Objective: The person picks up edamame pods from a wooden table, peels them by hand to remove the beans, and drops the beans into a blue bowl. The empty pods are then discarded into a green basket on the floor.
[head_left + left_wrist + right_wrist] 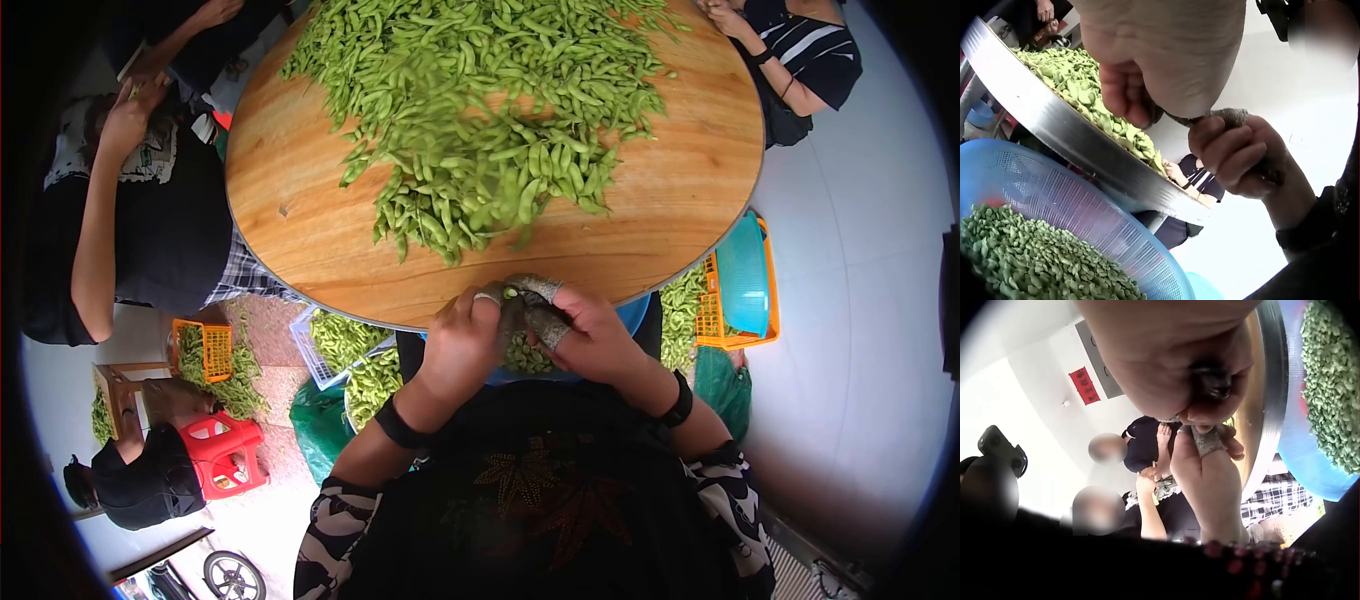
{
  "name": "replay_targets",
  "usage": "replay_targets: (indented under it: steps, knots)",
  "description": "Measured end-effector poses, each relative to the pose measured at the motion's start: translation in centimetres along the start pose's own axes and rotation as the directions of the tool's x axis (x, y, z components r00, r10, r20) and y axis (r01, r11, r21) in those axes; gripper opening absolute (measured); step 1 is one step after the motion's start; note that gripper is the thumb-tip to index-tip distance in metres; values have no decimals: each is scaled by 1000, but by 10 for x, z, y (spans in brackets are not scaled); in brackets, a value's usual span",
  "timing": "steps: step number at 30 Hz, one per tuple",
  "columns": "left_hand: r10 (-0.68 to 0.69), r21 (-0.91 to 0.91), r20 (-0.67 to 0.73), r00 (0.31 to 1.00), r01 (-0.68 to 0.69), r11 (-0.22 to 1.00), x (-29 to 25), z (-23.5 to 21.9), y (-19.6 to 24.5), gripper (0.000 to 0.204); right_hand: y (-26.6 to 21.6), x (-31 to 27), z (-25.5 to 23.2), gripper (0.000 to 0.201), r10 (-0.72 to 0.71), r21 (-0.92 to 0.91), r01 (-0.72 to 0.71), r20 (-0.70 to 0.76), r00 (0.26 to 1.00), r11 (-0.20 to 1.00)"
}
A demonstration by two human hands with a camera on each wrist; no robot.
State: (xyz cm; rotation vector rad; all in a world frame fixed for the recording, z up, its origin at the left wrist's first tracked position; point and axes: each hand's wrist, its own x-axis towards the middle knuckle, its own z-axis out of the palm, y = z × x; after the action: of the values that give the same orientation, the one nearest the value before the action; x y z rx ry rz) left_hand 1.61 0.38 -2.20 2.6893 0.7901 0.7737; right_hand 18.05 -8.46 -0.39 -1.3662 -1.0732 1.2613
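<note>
Both hands meet just over the near table edge, with grey coverings on some fingers. In the head view the left hand [462, 335] and the right hand [600, 340] pinch a small green pod [511, 293] between their fingertips. The right hand [1216, 369] has its fingers curled round a dark object [1213, 381] in its palm; what it is cannot be told. Heaped green pods [480, 120] cover the far and middle part of the wooden table [310, 240]. Below the hands, a blue basket [1141, 234] holds shelled green beans [1041, 256].
People sit at the table's left [150, 220] and right [800, 50]. Beside the lap stand a white crate [312, 350] and a green bag [318, 425]; at the right are an orange crate [712, 310] and a teal basin [742, 275]. A red stool [225, 450] stands lower left.
</note>
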Motion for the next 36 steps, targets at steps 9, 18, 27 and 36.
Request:
replay_targets:
  steps: [9, 18, 27, 36]
  knots:
    - [-297, -736, 426, 854, 518, 436, 0, -7, 0, 8, 6, -4, -10, 28, 330, 416, -350, 120, 936, 840]
    - [-164, -492, 362, 918, 337, 803, -6, -17, -4, 16, 24, 11, -9, 29, -331, -592, 187, -145, 932, 784]
    - [-260, -447, 233, 937, 341, 827, -4, -34, -3, 12, 12, 1, 11, 22, -504, -549, 372, -107, 857, 749]
    - [-24, -802, 535, 845, 516, 301, -14, -40, -13, 9, 3, 3, -2, 25, 182, 52, -192, 150, 972, 980]
